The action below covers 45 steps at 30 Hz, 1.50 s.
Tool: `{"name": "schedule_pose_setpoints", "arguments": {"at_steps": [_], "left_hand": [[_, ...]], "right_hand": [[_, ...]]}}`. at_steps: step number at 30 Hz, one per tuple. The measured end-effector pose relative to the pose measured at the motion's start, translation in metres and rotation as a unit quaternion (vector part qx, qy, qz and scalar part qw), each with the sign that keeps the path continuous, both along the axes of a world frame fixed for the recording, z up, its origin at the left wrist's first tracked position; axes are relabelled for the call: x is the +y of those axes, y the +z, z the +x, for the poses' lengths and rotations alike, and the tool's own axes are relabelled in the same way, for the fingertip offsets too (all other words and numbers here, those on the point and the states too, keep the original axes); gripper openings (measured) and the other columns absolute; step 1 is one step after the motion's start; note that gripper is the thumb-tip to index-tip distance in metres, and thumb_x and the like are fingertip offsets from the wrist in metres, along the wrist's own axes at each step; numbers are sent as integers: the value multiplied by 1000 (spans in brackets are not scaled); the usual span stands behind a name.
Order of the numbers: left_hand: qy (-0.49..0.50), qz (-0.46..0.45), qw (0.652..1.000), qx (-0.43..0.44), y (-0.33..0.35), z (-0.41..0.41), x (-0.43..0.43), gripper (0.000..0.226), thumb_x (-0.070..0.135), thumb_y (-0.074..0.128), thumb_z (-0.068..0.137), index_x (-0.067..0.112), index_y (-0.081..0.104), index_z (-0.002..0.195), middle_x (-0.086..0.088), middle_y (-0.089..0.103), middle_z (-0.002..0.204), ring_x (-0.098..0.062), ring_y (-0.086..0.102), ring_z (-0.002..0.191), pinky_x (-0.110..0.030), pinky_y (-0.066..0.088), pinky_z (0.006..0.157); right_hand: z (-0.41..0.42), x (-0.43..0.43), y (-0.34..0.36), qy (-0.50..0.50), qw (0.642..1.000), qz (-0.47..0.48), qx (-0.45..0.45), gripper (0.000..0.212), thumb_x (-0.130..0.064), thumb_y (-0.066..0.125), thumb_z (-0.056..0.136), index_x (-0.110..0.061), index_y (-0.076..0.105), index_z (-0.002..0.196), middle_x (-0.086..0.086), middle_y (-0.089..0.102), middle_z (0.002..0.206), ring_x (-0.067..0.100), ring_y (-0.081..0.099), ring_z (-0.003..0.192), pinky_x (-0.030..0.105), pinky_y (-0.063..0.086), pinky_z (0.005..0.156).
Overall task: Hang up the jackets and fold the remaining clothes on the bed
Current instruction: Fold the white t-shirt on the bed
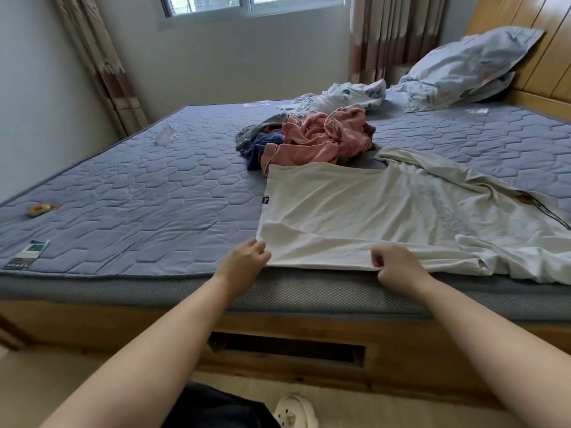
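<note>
A cream white T-shirt lies spread flat on the blue quilted mattress, its near edge at the bed's front edge. My left hand pinches the shirt's near left corner. My right hand pinches the same near edge further right. Behind the shirt sits a heap of clothes: a crumpled pink garment, a dark blue one and a grey one beneath it.
Two pillows lean on the wooden headboard at the back right, with a patterned white cloth beside them. A small wrapper and a label lie on the mattress at left. Wooden bed frame below; window and curtains behind.
</note>
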<state>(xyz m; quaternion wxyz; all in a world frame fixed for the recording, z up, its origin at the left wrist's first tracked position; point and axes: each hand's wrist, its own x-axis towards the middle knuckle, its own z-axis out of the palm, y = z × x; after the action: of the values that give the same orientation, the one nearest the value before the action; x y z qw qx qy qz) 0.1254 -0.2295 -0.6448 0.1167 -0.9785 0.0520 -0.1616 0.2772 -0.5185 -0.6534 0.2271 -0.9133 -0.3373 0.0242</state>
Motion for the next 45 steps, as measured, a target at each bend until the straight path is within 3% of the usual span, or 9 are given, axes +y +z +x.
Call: {"name": "schedule_pose_setpoints", "arguments": {"at_steps": [7,10,15,23,28,31,37,43,45], "left_hand": [[220,-336,915,-43,-23,-9,-15,9,13,61,83,13,60,92,0,53,93,-17,49,88,-25,39,74],[267,-408,871,-48,-22,-4,-19,21,20,68,84,13,60,103,1,55,94,-17,56,88,-27,45,77],[358,-584,726,-61,-21,-1,-14,43,15,77,77,9,56,114,-6,64,95,-23,63,92,-37,52,88],[316,-678,661,-49,-8,-7,-13,12,0,68,82,6,67,92,-7,63,83,-15,56,68,-20,43,58],[199,-685,700,25,0,-36,7,14,-6,56,86,2,66,80,-3,69,98,-18,61,91,-18,46,71],[159,-716,677,62,-3,-41,6,18,-2,55,89,6,65,102,0,66,112,-11,61,97,-9,46,69],[193,-661,724,45,-10,-26,-12,45,5,70,82,16,55,123,-6,66,104,-12,64,88,-16,49,72],[172,-801,568,-74,5,-29,-7,24,3,55,93,15,60,113,-17,65,100,-22,63,80,-32,54,75],[191,-774,601,-46,5,-27,-8,22,5,54,94,15,60,114,-15,66,90,-21,61,73,-29,53,67]], "right_hand": [[-22,23,-8,93,990,-28,-102,13,-11,62,80,-16,59,91,-2,54,89,17,47,90,30,38,80],[-39,48,-13,124,977,-30,-173,10,-10,71,74,-12,62,71,3,59,72,23,56,72,32,41,66],[-44,61,-12,63,992,24,-108,13,-18,59,91,-14,57,78,2,60,83,19,51,80,28,36,72],[-41,59,-6,57,993,7,-102,17,-3,50,87,-14,47,75,0,49,77,18,43,75,28,28,66],[-41,56,-12,104,985,-12,-135,29,10,54,73,-16,42,69,-2,46,71,20,42,71,28,25,61],[-40,55,-15,127,979,-22,-156,27,10,56,68,-15,48,73,1,53,76,23,49,74,29,31,61],[-47,67,-12,140,978,-18,-151,6,-13,59,87,-12,60,82,4,62,88,23,54,86,33,42,76],[-41,67,10,72,996,32,41,23,-17,55,94,-10,60,73,2,58,70,20,54,69,28,39,62],[-40,67,19,93,988,-32,116,21,-20,56,94,-12,63,76,1,61,73,16,55,69,26,43,65]]}}
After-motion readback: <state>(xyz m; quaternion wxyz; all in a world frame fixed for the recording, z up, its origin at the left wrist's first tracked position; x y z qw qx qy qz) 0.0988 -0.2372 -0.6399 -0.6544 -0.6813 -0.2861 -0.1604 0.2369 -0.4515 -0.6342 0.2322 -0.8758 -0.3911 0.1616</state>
